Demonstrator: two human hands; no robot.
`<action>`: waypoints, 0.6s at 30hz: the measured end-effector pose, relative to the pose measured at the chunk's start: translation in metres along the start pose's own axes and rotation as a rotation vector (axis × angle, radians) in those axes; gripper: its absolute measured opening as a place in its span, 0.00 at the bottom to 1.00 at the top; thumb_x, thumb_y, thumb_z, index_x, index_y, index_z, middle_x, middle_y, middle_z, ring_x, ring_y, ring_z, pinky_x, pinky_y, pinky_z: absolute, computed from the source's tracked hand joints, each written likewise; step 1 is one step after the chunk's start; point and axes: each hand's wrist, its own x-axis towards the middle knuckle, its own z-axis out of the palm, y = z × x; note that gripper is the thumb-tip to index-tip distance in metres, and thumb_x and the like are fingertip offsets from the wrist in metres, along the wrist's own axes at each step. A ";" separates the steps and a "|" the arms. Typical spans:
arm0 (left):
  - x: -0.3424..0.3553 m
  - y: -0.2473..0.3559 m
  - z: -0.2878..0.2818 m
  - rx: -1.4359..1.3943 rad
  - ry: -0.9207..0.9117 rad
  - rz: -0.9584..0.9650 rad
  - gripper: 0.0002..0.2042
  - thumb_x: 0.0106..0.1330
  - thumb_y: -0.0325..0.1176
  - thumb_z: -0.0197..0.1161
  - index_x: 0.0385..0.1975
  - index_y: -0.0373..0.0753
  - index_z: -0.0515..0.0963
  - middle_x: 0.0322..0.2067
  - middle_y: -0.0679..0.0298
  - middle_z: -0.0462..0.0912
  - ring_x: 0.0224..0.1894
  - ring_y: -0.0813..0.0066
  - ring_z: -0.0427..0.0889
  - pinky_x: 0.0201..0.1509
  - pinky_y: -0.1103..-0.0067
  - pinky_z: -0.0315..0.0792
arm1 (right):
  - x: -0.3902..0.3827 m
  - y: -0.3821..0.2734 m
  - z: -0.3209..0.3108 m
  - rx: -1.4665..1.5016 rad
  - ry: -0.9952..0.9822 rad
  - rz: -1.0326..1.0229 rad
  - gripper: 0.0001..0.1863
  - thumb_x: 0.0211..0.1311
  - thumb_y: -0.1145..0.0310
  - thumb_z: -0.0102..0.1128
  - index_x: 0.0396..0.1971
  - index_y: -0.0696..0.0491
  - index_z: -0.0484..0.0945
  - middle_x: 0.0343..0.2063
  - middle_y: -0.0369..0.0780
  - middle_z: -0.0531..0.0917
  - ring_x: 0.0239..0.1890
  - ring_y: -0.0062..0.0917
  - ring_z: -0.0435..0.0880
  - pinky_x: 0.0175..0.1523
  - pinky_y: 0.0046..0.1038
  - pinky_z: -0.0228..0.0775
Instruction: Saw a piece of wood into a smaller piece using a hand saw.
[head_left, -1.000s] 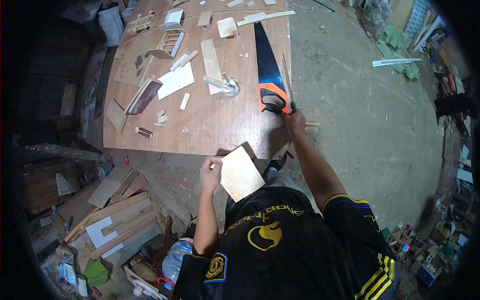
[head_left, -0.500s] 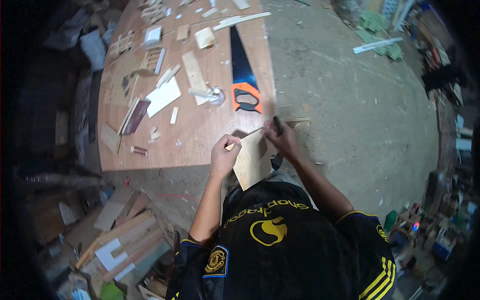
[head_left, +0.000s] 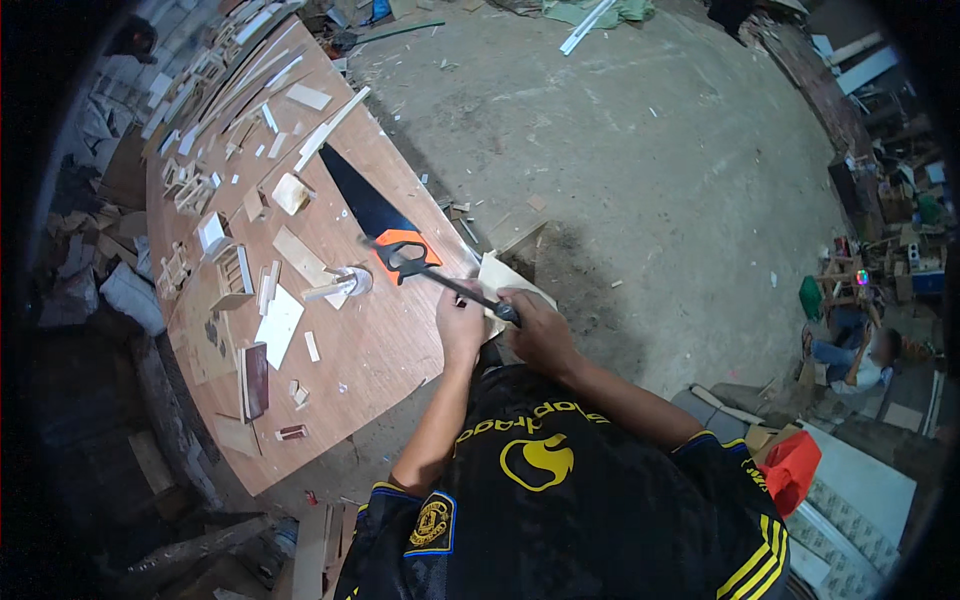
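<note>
Close to my body, my left hand is closed on a pale thin wooden board, which lies partly behind both hands. My right hand grips the black handle of a long, narrow dark file. The file slants up and left across the board and over my left hand, its tip blurred above the table. Beyond that tip, a handsaw with an orange and black handle lies on the wooden table.
A clear cup, a white board, a dark red block and several wood offcuts sit on the table. Concrete floor stretches to the right. Another person sits far right, beyond a red item.
My view has turned right, so the table appears further left. The file now points up and left across my left hand, and the board has tilted between my hands.
</note>
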 end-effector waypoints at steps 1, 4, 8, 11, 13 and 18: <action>-0.002 0.002 0.001 0.059 -0.048 0.042 0.07 0.64 0.30 0.57 0.33 0.32 0.76 0.28 0.55 0.79 0.31 0.69 0.77 0.39 0.75 0.72 | -0.004 0.001 -0.001 0.049 0.025 0.086 0.21 0.45 0.76 0.64 0.43 0.56 0.73 0.40 0.47 0.79 0.44 0.42 0.80 0.48 0.38 0.73; -0.009 0.021 -0.013 0.359 -0.217 0.167 0.12 0.63 0.34 0.60 0.40 0.34 0.78 0.33 0.53 0.77 0.38 0.58 0.76 0.48 0.70 0.70 | -0.004 -0.006 -0.018 0.163 -0.027 0.308 0.16 0.50 0.76 0.61 0.41 0.56 0.74 0.33 0.50 0.80 0.38 0.44 0.82 0.41 0.37 0.74; -0.015 0.028 -0.026 0.602 -0.193 0.657 0.22 0.59 0.41 0.66 0.51 0.38 0.75 0.50 0.56 0.71 0.53 0.53 0.68 0.60 0.62 0.60 | -0.008 0.008 -0.026 0.249 -0.042 0.469 0.13 0.55 0.68 0.63 0.38 0.56 0.73 0.31 0.48 0.81 0.33 0.37 0.82 0.38 0.31 0.71; -0.012 0.035 -0.036 0.602 -0.192 0.817 0.22 0.59 0.40 0.66 0.51 0.37 0.74 0.49 0.53 0.74 0.54 0.53 0.71 0.59 0.63 0.63 | -0.003 0.014 -0.031 0.456 -0.160 0.603 0.17 0.53 0.65 0.68 0.35 0.56 0.71 0.26 0.33 0.74 0.30 0.18 0.71 0.34 0.27 0.66; -0.006 0.038 -0.040 0.615 -0.224 0.761 0.22 0.59 0.39 0.66 0.50 0.37 0.74 0.46 0.53 0.76 0.51 0.53 0.73 0.58 0.63 0.64 | -0.002 0.022 -0.024 0.537 -0.168 0.616 0.18 0.52 0.64 0.69 0.35 0.55 0.71 0.26 0.32 0.73 0.29 0.18 0.70 0.34 0.26 0.65; 0.011 0.025 -0.041 0.533 -0.277 0.644 0.19 0.60 0.38 0.66 0.48 0.37 0.75 0.37 0.52 0.77 0.41 0.56 0.78 0.43 0.70 0.73 | 0.007 0.033 -0.012 0.782 -0.198 0.638 0.18 0.52 0.64 0.71 0.36 0.53 0.71 0.28 0.30 0.73 0.31 0.17 0.70 0.36 0.24 0.65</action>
